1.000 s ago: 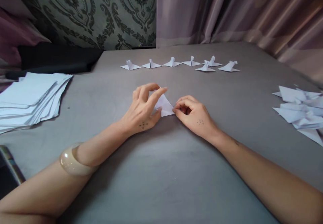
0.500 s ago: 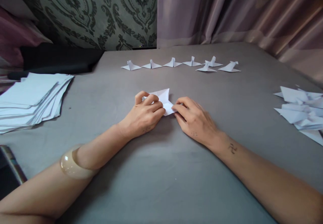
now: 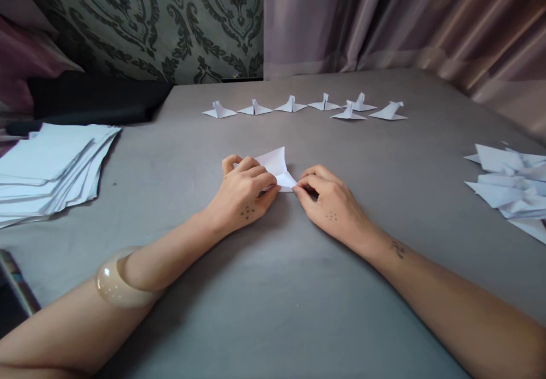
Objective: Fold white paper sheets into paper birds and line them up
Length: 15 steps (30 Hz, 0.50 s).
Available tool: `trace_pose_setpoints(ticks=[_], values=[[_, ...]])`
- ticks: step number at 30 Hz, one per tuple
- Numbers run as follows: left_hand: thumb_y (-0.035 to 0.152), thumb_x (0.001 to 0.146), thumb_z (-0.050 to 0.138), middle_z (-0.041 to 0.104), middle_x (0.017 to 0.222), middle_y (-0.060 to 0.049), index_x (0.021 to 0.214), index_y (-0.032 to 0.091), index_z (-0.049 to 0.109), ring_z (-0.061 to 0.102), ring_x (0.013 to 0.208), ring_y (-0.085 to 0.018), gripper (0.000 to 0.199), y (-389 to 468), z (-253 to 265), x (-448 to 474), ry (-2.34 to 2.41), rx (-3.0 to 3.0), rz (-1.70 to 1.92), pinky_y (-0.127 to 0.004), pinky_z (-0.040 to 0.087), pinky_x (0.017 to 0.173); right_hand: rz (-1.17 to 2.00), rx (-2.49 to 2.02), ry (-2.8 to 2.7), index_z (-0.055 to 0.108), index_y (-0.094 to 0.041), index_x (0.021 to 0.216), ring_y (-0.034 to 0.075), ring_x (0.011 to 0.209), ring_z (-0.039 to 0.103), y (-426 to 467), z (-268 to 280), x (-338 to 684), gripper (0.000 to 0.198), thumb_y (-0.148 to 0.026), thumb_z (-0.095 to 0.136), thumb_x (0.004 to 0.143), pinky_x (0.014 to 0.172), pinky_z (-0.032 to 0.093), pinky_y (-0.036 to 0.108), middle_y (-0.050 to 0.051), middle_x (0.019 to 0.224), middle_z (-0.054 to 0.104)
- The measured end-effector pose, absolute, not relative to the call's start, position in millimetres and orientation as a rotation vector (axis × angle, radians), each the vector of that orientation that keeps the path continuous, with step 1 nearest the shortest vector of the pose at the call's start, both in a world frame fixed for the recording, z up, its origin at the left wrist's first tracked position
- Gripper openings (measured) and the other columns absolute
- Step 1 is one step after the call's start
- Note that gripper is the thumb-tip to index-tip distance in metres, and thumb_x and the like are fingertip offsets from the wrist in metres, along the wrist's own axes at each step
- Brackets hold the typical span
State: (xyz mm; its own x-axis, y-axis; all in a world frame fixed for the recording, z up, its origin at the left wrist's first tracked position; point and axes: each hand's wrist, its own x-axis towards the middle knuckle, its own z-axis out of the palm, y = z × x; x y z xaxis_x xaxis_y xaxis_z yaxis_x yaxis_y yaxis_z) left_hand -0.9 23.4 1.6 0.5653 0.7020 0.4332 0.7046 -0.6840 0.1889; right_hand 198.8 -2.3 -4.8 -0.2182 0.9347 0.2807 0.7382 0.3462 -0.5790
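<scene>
A partly folded sheet of white paper [image 3: 276, 163] lies in the middle of the table between my hands, one pointed flap standing up at its far side. My left hand [image 3: 246, 188] is curled over the paper's left part and grips its near edge between thumb and fingers, hiding much of that side. With thumb and fingertips, my right hand [image 3: 326, 197] pinches the pointed right corner of the same paper. A pale bangle [image 3: 121, 282] sits on my left forearm.
Several folded paper birds [image 3: 291, 105] stand in a row at the back. A stack of white sheets [image 3: 51, 165] lies at left, near a black cloth [image 3: 94, 99]. More folded papers [image 3: 512, 182] are piled at right. A dark device [image 3: 15, 285] shows at the lower left edge.
My left hand has shifted slightly left and rolled, with its thumb now along the paper's near edge. The near edge has been folded up and looks straighter. My right hand keeps its pinch.
</scene>
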Motion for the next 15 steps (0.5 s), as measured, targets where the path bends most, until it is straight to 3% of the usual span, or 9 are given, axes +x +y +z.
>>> trace_pose_setpoints(ticks=[15], values=[[0.027, 0.084, 0.06, 0.072, 0.078, -0.003, 0.074, 0.019, 0.064, 0.059, 0.09, -0.023, 0.013, 35.2, 1.4, 5.7, -1.483, -2.877, -0.726, -0.05, 0.027, 0.092, 0.451, -1.495, -2.082, 0.054, -0.02, 0.08, 0.017, 0.081, 0.057, 1.6, -4.8, 200.6, 0.008, -0.017, 0.053, 0.087, 0.075, 0.046, 0.031, 0.006, 0.095, 0.059]])
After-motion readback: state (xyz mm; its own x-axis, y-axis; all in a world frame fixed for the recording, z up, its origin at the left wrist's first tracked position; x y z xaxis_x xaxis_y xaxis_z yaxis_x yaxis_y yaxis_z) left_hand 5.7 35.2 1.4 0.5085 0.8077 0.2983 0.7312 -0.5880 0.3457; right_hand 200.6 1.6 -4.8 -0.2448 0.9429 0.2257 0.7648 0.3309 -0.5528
